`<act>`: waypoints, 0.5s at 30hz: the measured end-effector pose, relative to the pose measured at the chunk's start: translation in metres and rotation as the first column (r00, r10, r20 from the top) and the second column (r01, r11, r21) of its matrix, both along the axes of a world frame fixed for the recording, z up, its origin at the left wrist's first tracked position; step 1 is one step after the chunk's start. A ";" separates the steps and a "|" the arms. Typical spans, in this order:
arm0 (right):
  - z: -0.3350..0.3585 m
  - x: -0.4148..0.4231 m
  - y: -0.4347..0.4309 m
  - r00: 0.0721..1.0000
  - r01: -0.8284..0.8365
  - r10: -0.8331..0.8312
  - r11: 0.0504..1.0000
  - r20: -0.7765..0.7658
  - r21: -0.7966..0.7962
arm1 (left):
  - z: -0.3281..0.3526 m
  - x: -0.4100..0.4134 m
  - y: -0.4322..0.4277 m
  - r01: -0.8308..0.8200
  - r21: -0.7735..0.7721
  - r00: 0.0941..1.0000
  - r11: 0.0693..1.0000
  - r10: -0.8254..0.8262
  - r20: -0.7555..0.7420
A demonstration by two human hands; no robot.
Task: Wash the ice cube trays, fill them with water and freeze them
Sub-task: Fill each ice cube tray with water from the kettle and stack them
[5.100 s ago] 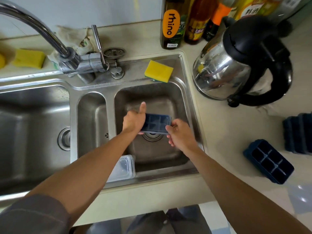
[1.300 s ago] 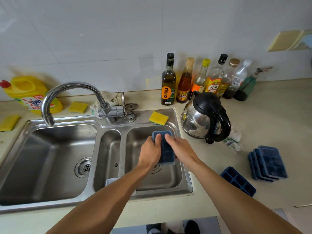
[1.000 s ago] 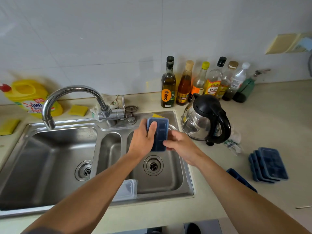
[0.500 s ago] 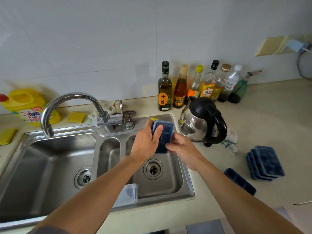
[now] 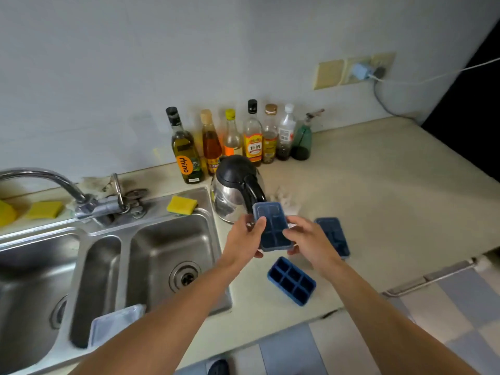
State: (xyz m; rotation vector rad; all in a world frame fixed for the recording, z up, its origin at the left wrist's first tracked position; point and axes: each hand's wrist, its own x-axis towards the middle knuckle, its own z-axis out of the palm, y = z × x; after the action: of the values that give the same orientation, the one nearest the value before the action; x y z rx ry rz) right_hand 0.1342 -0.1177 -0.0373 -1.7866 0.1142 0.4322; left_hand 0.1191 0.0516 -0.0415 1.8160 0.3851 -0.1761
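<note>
**A:** What is being held?

**B:** A dark blue ice cube tray (image 5: 272,226), rectangular with rounded corners and a paler blue rim. It is held above the counter (image 5: 378,190), just right of the sink (image 5: 173,239) and in front of a kettle (image 5: 235,190). Its long side runs away from the viewer, and the face toward the camera shows shallow dividing lines marking off cube cells.

**A:** How are the hands placed?

**B:** The left hand (image 5: 243,242) grips the tray's left edge, thumb across the top face and fingers beneath. The right hand (image 5: 308,242) closes on the right edge in the same way. Both are clamped on the tray.

**A:** Are there other trays?

**B:** Yes. An open tray (image 5: 291,280) lies on the counter just below the hands, cavities up, six square cells in two rows. Another blue tray (image 5: 334,236) lies flat behind the right hand, partly hidden by it. A clear lidded tray (image 5: 113,323) leans at the near edge of the sink.

**A:** And around them?

**B:** A row of bottles (image 5: 238,139) stands against the wall behind the kettle. A yellow sponge (image 5: 181,204) sits on the sink's back rim, near the tap (image 5: 54,182).
</note>
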 end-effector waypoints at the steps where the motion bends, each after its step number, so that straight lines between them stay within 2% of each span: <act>1: -0.002 0.001 -0.019 1.000 0.017 -0.016 0.999 0.009 -0.032 | -0.002 0.001 -0.018 -0.002 -0.026 1.000 1.000 0.002 -0.007; 8: -0.011 0.007 -0.108 0.989 0.145 -0.139 0.980 0.049 -0.134 | -0.012 0.011 -0.111 0.095 -0.052 0.995 0.994 -0.097 -0.031; 15: -0.022 0.022 -0.134 0.998 0.039 -0.024 0.953 0.055 -0.299 | -0.024 0.021 -0.138 0.086 -0.034 0.993 0.996 -0.089 -0.076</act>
State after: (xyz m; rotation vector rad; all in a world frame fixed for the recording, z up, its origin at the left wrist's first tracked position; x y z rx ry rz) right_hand 0.1558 -0.2517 -0.0593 -2.0906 0.1803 0.3601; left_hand 0.1401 -0.0864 -0.0652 1.8007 0.3558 -0.3127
